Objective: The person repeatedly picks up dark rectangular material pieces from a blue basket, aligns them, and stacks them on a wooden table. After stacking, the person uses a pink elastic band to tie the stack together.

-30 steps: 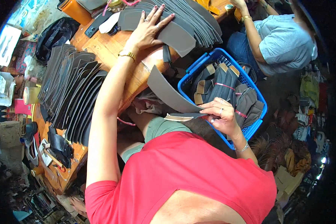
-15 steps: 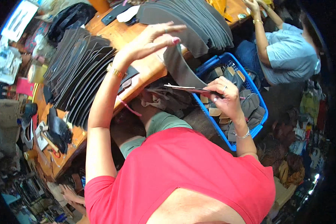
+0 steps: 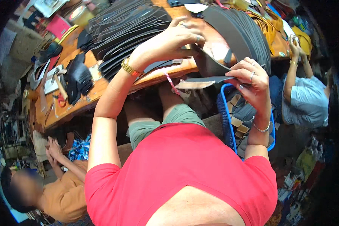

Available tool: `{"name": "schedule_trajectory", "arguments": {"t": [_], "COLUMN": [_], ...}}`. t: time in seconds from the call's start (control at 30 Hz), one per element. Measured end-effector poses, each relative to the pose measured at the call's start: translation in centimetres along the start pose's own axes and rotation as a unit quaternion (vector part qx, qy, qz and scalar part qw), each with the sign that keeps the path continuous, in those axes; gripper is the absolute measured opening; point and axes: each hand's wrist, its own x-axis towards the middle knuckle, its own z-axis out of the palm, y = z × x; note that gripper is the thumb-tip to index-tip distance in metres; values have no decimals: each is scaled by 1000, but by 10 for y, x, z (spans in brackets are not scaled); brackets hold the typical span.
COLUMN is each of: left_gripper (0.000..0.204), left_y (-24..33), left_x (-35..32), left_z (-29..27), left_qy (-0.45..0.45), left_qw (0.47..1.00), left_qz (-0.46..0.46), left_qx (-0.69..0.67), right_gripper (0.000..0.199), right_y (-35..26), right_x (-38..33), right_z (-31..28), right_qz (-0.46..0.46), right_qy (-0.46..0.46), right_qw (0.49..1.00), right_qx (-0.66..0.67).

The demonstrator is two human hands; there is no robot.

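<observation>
A dark, flexible leather-like strip (image 3: 210,64) bends between my two hands above the bench's near edge. My left hand (image 3: 175,42), raised at the upper middle, is closed on its far end. My right hand (image 3: 251,80), to the right, pinches the near end between thumb and fingers. From this same hand a flat dark piece with a tan end (image 3: 196,84) sticks out to the left, beneath the strip. Whether it belongs to the strip is hidden by the fingers.
On the wooden bench (image 3: 81,109) lie a stack of dark sheets (image 3: 132,28), a fanned stack of curved dark pieces (image 3: 242,35), a hammer (image 3: 60,87) and red-handled scissors (image 3: 61,100). A blue basket (image 3: 226,120) of cut pieces stands at right. Co-workers sit on both sides.
My left hand's outstretched fingers have curled onto the strip's far end. The strip is now more bent, and the view has swung so that the bench and basket sit farther right.
</observation>
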Motion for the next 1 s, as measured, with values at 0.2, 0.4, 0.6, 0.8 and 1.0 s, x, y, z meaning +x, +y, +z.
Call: {"name": "schedule_trajectory", "arguments": {"t": [0.2,0.4,0.6,0.8,1.0], "left_gripper": [29,24,23,52,41], "left_y": [36,55,35,28,24], "left_x": [-57,-95,-144,-188,-180], "left_z": [-29,-20,-19,39,57], "left_qy": [72,52,161,112,49], "left_qw": [991,986,924,947,936], "left_qz": [-108,-142,-287,-286,-237], "left_qx": [-37,-74,-194,91,257], "right_gripper": [19,24,30,52,66], "right_y": [-15,-22,-4,26,20], "right_x": [29,50,60,56,51], "right_z": [28,79,91,64,51], "right_qz": [-21,-74,-37,12,81], "right_qy": [-35,-145,-189,-94,-73], "right_qw": [996,984,980,986,991], "right_qx": [-81,-70,-58,-137,-74]}}
